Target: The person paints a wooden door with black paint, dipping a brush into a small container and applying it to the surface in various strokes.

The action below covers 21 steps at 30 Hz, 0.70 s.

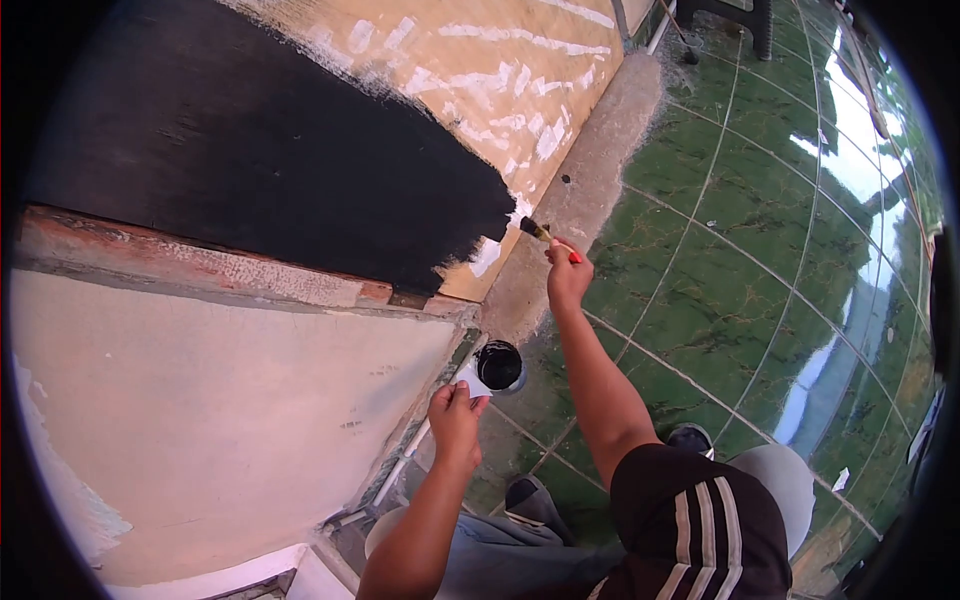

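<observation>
My right hand is closed around the red handle of a paintbrush. Black paint coats its bristles, which are at the ragged edge of a black painted area on a wooden board. White patches mark the bare, light brown part of that board. Lower down, my left hand grips a white piece, perhaps a flap or handle, at the side of a small cup of black paint. The cup's dark inside faces up toward me.
A cream wall with peeling patches lies below the board. Along its edge runs a thin white pipe. Green tiled floor spreads to the right, with a rough cement strip beside the board. Dark furniture legs stand at the top.
</observation>
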Tool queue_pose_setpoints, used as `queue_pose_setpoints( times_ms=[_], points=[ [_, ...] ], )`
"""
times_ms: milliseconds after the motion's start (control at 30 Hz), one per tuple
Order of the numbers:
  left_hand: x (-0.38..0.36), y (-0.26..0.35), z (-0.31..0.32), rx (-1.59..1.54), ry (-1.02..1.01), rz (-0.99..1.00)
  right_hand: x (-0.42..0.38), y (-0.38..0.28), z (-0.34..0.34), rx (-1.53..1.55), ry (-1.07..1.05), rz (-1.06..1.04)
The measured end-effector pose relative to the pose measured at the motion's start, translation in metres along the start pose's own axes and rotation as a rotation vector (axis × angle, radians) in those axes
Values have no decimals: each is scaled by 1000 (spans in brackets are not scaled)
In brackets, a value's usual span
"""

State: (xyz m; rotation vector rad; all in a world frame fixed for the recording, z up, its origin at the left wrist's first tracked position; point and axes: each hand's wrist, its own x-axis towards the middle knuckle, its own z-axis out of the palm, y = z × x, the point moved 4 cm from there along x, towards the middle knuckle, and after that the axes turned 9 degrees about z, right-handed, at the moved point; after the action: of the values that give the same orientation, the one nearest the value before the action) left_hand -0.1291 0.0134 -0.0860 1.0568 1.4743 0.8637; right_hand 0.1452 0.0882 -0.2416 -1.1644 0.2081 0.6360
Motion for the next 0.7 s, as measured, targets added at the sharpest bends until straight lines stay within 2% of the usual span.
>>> queue_pose_setpoints(
  times_ms=[333, 633, 700],
  points=[
    [4, -11, -10, 32, 103, -38, -55, 55, -15, -17, 13, 142],
    [6, -11, -19, 54, 116, -17, -59, 58, 2, -365, 74, -65],
    [5, -9, -21, 57, 112, -12, -56, 55, 11, -405, 22, -66]
  ],
)
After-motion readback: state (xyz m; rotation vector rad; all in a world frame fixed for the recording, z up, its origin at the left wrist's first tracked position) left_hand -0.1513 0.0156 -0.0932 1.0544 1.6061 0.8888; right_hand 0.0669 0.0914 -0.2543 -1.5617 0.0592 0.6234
